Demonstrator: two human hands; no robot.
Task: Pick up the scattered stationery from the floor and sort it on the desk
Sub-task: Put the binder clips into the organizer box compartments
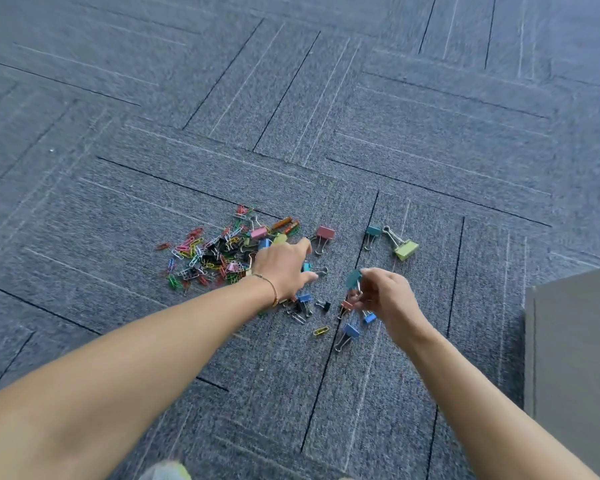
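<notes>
My right hand [385,292] pinching teal binder clip [354,278]; left hand [284,268] spread over paper clips [208,254]. I'd sweep, not pick singly.

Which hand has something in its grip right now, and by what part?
The right hand pinches a teal binder clip by its wire handles. The left hand reaches over the pile; whether it holds anything cannot be told.

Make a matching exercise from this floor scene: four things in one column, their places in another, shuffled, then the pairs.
Things:
1. paper clip pile
2. yellow-green binder clip
3. teal binder clip
4. lone yellow paper clip

Places:
A. held in the right hand
B. farthest right on the carpet
C. left of the left hand
D. on the carpet nearer the camera than both hands

Pairs: 1-C, 2-B, 3-A, 4-D
</notes>
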